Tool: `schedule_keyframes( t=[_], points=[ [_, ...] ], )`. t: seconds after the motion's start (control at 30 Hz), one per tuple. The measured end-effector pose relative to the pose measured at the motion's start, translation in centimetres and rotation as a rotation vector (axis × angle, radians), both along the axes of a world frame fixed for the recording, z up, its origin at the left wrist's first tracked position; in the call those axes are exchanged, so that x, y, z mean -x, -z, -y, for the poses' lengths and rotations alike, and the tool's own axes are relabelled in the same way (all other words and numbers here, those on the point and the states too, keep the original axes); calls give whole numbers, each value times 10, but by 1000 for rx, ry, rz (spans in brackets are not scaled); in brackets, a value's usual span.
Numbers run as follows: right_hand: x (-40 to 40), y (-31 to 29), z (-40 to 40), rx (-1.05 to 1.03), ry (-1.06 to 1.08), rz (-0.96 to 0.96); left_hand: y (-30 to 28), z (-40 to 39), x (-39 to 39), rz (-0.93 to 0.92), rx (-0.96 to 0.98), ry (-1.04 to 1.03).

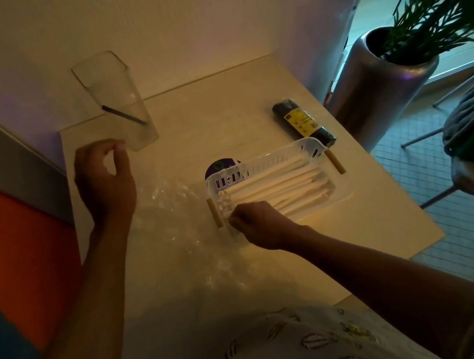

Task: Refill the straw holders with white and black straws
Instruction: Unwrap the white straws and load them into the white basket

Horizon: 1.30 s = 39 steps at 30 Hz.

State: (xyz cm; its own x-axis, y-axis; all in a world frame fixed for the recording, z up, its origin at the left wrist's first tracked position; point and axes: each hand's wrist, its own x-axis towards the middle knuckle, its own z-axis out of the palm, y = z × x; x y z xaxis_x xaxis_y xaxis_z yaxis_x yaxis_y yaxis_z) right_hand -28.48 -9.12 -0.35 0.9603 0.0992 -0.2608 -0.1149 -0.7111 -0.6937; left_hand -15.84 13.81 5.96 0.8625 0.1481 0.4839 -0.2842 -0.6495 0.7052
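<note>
Right hand pinching white straws at basket near end: square them flush; left hand loosely curled, holding nothing, left of basket

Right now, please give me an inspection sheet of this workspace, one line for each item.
Surface: pale table, dimly lit.
Job's things: white basket filled with white straws; clear holder with one black straw inside.
Clutter: crumpled clear plastic wrap; dark roll with yellow label; purple round thing behind the basket.
Hands: left hand raised near the holder, holding nothing; right hand at the straw ends, grip unclear.
Cables: nothing seen.
Surroundings: plant in a metal pot; tiled floor.
</note>
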Motion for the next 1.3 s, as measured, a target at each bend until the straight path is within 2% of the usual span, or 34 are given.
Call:
schedule_keyframes(
  t=[0.07, 0.17, 0.27, 0.37, 0.5, 0.6, 0.7, 1.07, 1.23, 1.3],
  points=[
    [-3, 0, 10, 26, 34, 58, -15, 19, 2, 58, -22, 40],
    [-8, 1, 28, 43, 82, 140, -11, 52, 12, 38, -79, 177],
    [-15, 1, 49, 94, 159, 195, 20, 75, 29, -108, -79, 248],
    [-21, 4, 73, 236, 300, 256, 54, 89, 49, -337, -85, 232],
    [-27, 6, 107, 371, 426, 104, 86, 96, 71, -567, -52, 183],
    [-28, 14, 121, 272, 494, -16, 100, 97, 78, -650, -68, 197],
    [-30, 17, 122, 145, 538, -94, 103, 98, 79, -645, -91, 220],
    [-31, 26, 104, 356, 401, -100, 107, 108, 82, -679, -1, 180],
    [-34, 28, 108, 320, 492, -108, 106, 111, 84, -688, 4, 124],
    [-37, 27, 114, 290, 434, -141, 102, 113, 87, -678, -64, 103]
  ],
)
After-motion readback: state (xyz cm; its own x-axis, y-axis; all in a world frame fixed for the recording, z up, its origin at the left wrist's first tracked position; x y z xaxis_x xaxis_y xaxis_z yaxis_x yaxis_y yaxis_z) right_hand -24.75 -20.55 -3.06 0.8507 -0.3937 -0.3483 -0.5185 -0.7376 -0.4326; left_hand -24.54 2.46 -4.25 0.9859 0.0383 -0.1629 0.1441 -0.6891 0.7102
